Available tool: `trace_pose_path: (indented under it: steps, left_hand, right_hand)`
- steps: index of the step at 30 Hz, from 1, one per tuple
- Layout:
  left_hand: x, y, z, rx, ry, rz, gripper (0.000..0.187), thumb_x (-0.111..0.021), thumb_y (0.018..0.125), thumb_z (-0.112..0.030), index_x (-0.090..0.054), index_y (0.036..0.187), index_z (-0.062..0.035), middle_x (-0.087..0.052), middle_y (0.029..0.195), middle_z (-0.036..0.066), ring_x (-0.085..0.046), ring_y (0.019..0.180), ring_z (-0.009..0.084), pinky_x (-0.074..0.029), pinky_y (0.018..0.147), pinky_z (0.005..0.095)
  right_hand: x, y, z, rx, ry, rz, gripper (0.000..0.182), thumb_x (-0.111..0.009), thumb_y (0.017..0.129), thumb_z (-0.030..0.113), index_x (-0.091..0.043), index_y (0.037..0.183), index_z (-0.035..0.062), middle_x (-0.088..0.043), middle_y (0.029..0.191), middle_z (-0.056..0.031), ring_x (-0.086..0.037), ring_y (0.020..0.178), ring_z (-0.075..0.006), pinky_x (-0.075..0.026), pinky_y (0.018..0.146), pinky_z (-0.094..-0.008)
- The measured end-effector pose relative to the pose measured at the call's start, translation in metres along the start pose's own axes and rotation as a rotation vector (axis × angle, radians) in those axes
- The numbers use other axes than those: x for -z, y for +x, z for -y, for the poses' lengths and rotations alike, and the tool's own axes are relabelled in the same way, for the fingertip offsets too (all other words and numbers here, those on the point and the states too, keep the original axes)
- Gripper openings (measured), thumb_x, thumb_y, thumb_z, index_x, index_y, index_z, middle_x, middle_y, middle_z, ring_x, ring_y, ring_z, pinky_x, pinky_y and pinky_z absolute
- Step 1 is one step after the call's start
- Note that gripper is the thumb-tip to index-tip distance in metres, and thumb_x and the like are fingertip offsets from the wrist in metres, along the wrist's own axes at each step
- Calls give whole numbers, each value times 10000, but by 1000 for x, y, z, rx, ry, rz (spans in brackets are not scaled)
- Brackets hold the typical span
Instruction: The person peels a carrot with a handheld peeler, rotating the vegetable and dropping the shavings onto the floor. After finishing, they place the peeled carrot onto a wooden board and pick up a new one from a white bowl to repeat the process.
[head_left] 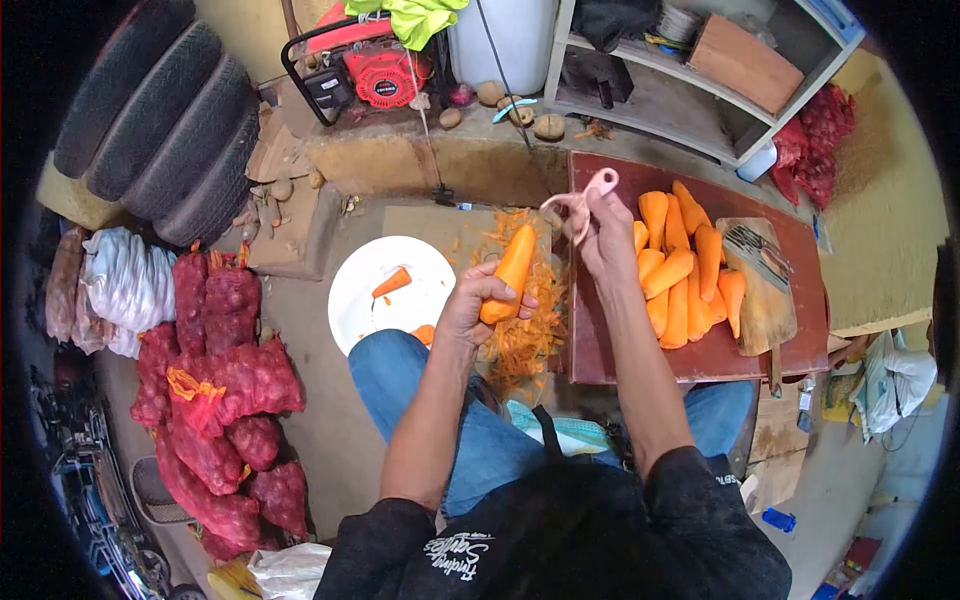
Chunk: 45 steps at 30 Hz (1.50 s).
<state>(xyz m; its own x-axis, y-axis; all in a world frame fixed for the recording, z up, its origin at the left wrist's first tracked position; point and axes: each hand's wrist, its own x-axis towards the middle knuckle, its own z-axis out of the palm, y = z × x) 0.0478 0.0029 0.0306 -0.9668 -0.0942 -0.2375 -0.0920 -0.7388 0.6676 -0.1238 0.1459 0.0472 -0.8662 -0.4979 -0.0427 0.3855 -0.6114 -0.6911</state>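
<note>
My left hand [478, 302] is wrapped round the thick end of a peeled carrot [515, 262], its thinner end pointing up and to the right. In my right hand [608, 235] is a pink Y-shaped peeler [580, 212], held apart from the carrot, above the table's left edge. Under both hands, orange peelings [525, 345] lie heaped on the floor. To the right, several peeled carrots [680, 275] are piled on the dark red table [610, 362]. A white basin [350, 280] left of my left hand holds a carrot piece [391, 282].
On the table's right side lies a wooden cutting board [765, 310] with a knife [755, 250] on it. Red mesh sacks of onions [220, 390] and stacked tyres [160, 120] stand to the left. A red generator [385, 75] and a shelf [660, 95] stand at the back.
</note>
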Motion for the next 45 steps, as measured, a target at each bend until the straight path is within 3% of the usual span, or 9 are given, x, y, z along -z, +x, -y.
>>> trace_pose_path:
  steps: [3,6,11,23,27,30,34,36,45]
  left_hand:
    - [7,-1,5,20,-35,-14,491,-617,705,-77,-585,1159,108,-657,871,199,-711,701,323,-615,626,381]
    - [5,1,5,80,-99,24,640,-625,666,-168,-552,1239,108,-669,850,208,-706,698,330,-599,623,394]
    - [13,-4,9,74,-157,126,592,-611,710,-168,-559,1225,120,-664,844,206,-683,645,322,-579,583,408]
    - [19,2,7,117,-384,316,723,-616,723,-259,-478,1305,147,-647,849,245,-659,590,350,-590,519,418]
    - [21,-2,4,96,-307,309,736,-620,693,-240,-477,1298,155,-636,841,246,-662,587,372,-596,520,446]
    - [14,1,0,13,-98,152,715,-614,680,-229,-496,1277,146,-635,811,228,-664,577,340,-594,525,430]
    - [-6,3,-9,-86,238,-68,589,-611,721,-173,-545,1231,115,-641,804,176,-655,565,266,-568,510,353]
    - [-18,6,3,-109,448,-148,496,-608,793,-157,-566,1231,72,-633,805,115,-651,590,208,-549,524,306]
    - [-75,34,104,-42,819,-102,729,-753,849,-95,-363,1453,27,-573,1034,94,-599,897,160,-530,730,288]
  right_hand:
    - [-4,-12,-7,-56,-116,216,146,-600,996,166,-531,1046,48,-646,836,-73,-595,566,-113,-474,472,-234]
    - [-6,4,-13,44,67,-97,154,-608,992,176,-533,1053,56,-647,834,-66,-601,572,-108,-473,470,-223]
    - [4,2,-26,-83,-19,41,99,-554,1009,138,-524,1039,49,-687,886,-169,-564,558,-113,-452,470,-227]
    - [7,-4,-31,-193,233,235,73,-614,980,120,-566,1001,70,-662,834,-86,-581,591,-106,-470,525,-212]
    - [18,5,-37,-53,170,-6,65,-591,976,87,-530,996,71,-618,808,-56,-574,595,-124,-480,541,-249]
    - [15,-32,-18,-34,-132,82,71,-600,968,90,-536,986,65,-629,822,-58,-596,648,-114,-482,572,-244]
    - [18,-110,18,334,-1175,238,208,-637,919,82,-541,1087,5,-606,820,-58,-632,752,-188,-507,671,-369]
    - [41,-150,34,125,-1367,340,304,-655,896,84,-531,1159,-5,-611,828,-66,-643,807,-210,-509,731,-408]
    - [116,-209,42,-176,-337,62,241,-679,928,131,-566,1105,11,-669,844,-61,-629,662,-84,-502,551,-209]
